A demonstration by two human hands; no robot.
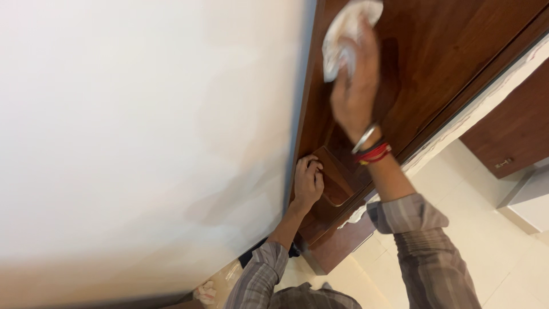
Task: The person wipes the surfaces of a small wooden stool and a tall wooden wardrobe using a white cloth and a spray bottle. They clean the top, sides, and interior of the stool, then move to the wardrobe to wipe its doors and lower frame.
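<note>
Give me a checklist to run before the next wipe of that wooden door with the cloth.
1. Right hand grips the white cloth: ok.
2. Cloth pressed flat against the brown wooden door: cannot tell, the picture is blurred there.
3. Left hand rests on the door's recessed handle: ok.
4. Left fingers away from the door's edge by the white wall: not ok, they sit close to it.
5. Bangles stay on the wrist, off the wood: ok.

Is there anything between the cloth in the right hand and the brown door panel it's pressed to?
Nothing visible. The right hand presses the white cloth straight against the wooden door, with bare panel around it. The left hand grips the door's edge lower down, clear of the cloth.
</note>
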